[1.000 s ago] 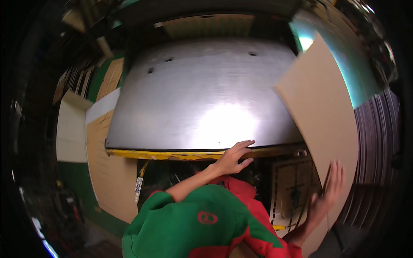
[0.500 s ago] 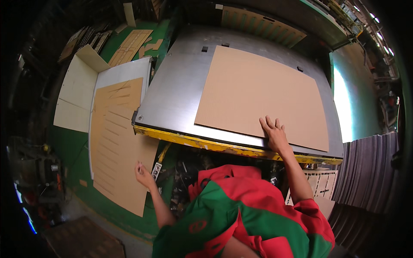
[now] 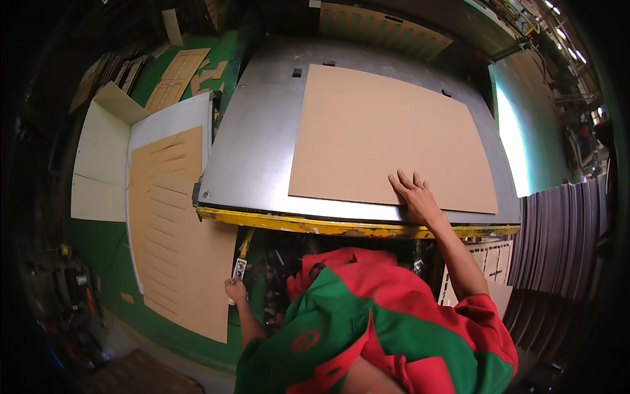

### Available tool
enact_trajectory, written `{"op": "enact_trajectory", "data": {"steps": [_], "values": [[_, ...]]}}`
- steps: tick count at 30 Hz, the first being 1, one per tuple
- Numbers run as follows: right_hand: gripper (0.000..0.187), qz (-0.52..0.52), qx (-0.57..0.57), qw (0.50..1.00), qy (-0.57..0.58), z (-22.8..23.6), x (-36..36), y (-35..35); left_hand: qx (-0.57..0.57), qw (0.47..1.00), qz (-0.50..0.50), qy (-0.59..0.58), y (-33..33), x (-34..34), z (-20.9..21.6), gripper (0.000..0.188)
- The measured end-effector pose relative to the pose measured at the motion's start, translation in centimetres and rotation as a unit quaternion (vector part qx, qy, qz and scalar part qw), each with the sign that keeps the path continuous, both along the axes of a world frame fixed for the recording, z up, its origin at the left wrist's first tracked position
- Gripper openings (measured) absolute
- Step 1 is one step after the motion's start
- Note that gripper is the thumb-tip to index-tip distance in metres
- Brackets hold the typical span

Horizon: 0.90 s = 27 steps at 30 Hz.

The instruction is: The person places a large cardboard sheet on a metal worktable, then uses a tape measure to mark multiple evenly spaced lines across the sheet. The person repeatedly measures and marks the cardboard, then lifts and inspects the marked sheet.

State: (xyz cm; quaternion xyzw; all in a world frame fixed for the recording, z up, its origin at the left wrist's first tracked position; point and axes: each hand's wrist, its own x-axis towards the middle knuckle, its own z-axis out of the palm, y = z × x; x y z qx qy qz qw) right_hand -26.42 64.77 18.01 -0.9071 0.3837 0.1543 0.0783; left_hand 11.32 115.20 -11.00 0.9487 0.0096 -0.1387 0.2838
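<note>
My right hand [image 3: 415,197] lies open, fingers spread, on the near edge of a large plain brown fiberboard sheet [image 3: 387,134]. That sheet rests flat on a wide metal press bed [image 3: 259,138] with a yellow front edge [image 3: 315,224]. Lower left, my left hand [image 3: 235,289] is curled closed at the lower part of a small push-button control box [image 3: 240,266], seemingly gripping it; the hand hides part of the box, and its fingertips are hard to make out.
Left of the press, brown sheets with slots [image 3: 177,256] lie on a pale table [image 3: 164,117]. A pale upright board [image 3: 102,167] stands beside it. Tall stacks of dark sheets [image 3: 558,236] are at the right. Above the bed's far side is a slotted plate [image 3: 384,33].
My left hand has moved down and right onto the control box. My right hand stays on the sheet's near edge. The whole view has turned slightly.
</note>
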Motion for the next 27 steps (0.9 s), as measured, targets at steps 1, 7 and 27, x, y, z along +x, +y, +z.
{"op": "enact_trajectory", "data": {"steps": [1,7,27], "values": [[0.082,0.004,-0.008,1.000,0.020,0.0,0.0,0.1,0.001,0.999,-0.018,-0.029,-0.1,0.0,-0.1,0.027],[0.083,0.036,-0.010,0.999,0.008,-0.3,0.3,0.4,0.013,1.000,0.001,-0.007,-1.0,0.4,0.4,0.027],[0.077,0.003,0.015,1.000,-0.003,0.1,1.1,-0.3,0.028,0.999,-0.019,0.022,-1.4,-4.0,-0.5,0.030]]}}
